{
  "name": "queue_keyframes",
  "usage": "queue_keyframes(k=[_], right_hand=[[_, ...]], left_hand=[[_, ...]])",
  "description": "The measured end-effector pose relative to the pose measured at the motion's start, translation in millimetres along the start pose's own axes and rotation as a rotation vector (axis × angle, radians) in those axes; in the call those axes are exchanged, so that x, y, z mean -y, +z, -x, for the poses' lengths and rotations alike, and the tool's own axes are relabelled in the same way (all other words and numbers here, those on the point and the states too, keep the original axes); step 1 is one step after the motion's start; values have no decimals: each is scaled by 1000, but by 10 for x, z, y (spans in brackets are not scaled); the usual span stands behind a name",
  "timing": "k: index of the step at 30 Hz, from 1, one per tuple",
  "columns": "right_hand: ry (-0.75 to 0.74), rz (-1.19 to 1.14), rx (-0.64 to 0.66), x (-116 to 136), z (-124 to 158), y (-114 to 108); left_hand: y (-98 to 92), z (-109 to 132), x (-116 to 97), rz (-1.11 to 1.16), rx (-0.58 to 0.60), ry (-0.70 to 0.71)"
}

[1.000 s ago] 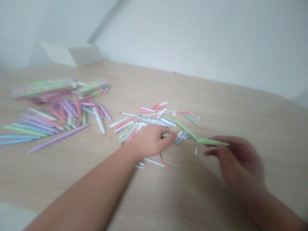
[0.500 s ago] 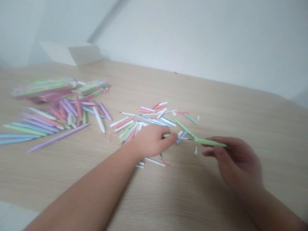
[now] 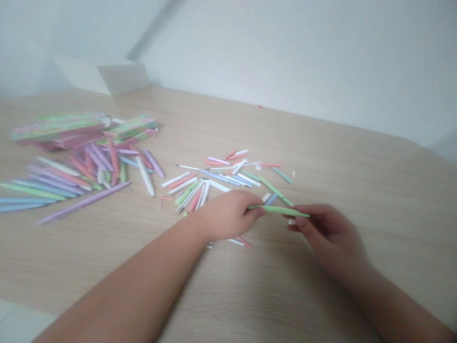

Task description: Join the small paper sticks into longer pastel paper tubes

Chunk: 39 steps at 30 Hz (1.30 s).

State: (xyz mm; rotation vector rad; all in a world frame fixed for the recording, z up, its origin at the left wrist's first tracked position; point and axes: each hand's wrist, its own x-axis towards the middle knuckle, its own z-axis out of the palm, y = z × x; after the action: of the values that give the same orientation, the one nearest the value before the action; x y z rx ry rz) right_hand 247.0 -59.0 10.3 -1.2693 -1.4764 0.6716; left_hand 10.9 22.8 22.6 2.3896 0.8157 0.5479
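Both the left hand [image 3: 228, 215] and right hand [image 3: 330, 229] grip a slim green stick [image 3: 278, 210] by its ends, over the wooden surface [image 3: 357, 162], just beside scattered pastel sticks [image 3: 221, 174].

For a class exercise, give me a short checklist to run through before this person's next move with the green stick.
Both hands on the green stick: ok, left hand and right hand pinch opposite ends.
Stick unbroken: cannot tell, image soft.
Hands away from loose white and pink pieces: not ok, some lie under the left hand.
Held stick apart from the second green piece: cannot tell.
Stacked packs away from hands: ok.
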Motion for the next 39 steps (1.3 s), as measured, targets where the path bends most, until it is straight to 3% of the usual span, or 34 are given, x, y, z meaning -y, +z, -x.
queue_keyframes(k=[7, 10, 16, 19, 21, 26, 30, 32, 35, 39], right_hand=[[74, 39, 58, -43, -42, -42], [71, 182, 93, -16, -62, -69], [64, 345, 253, -55, -72, -128], [86, 386, 151, -141, -105, -139], [24, 414, 122, -181, -136, -159], [-293, 625, 325, -150, -169, -225], [-149, 716, 373, -133, -153, -198], [-110, 676, 327, -155, -160, -185], [-204, 607, 254, -173, -178, -214], [-250, 678, 412, -139, -164, -276]], left_hand=[[1, 3, 15, 8, -3, -8], [20, 10, -3, 6, 10, 17], [76, -1, -38, 4, -11, 39], [89, -15, -12, -31, -25, 23], [98, -25, 6, -63, -8, 7], [118, -25, -10, -46, 14, 4], [121, -20, -47, -67, 14, 78], [122, -25, -50, -73, 9, 87], [116, -29, -45, -67, -15, 67], [94, -21, -62, -67, -12, 87]])
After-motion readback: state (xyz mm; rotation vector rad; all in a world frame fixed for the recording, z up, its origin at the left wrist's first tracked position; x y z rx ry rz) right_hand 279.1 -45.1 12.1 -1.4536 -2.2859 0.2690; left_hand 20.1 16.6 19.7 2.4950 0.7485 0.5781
